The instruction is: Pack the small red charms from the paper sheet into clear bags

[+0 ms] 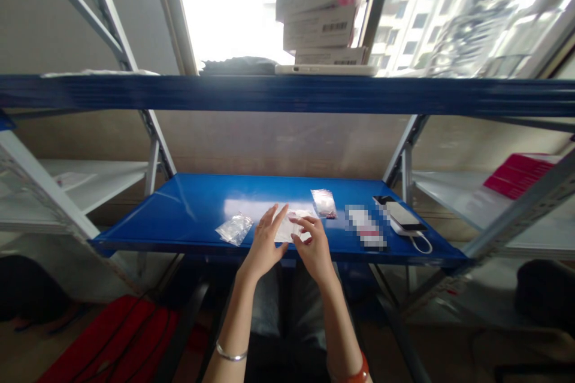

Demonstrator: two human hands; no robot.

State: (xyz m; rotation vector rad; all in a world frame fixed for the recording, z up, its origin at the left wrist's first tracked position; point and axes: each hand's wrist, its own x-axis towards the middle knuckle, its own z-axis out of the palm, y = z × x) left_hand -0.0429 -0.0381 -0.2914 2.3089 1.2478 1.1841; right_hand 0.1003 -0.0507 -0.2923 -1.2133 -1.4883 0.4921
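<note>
Fingers first: the left hand [266, 244] has its fingers pretty much straight and spread, thumb out to the side, so it's loose and not clenched on anything. The right hand [313, 245] is more curled, with thumb and fingers bent in over the same spot — can't tell if it's actually pinching or just touching. What they're both at is a thin, crinkly white packet [286, 231], lying between the two hands near the front edge of the glossy blue metal tabletop [193, 209], partly covered by the right fingers. There's a plain silver bangle [232, 354] on the left wrist and an orange-red bangle [360, 371] on the right. Just to the left of the left hand there's a little heap of clear, shiny plastic bags [235, 228]. Past the right hand, a bit farther back, sits a small pile of flat, shiny whitish packets [323, 202]. Farther right is something pixelated, white with a reddish band [366, 227], then a dark, flat phone-like device [406, 217] with a looped white cable [422, 245] by the right end. Up top, a blue metal shelf beam [269, 94] runs straight across, and white cardboard boxes with pink ends [317, 9] are stacked above it by the window.
</note>
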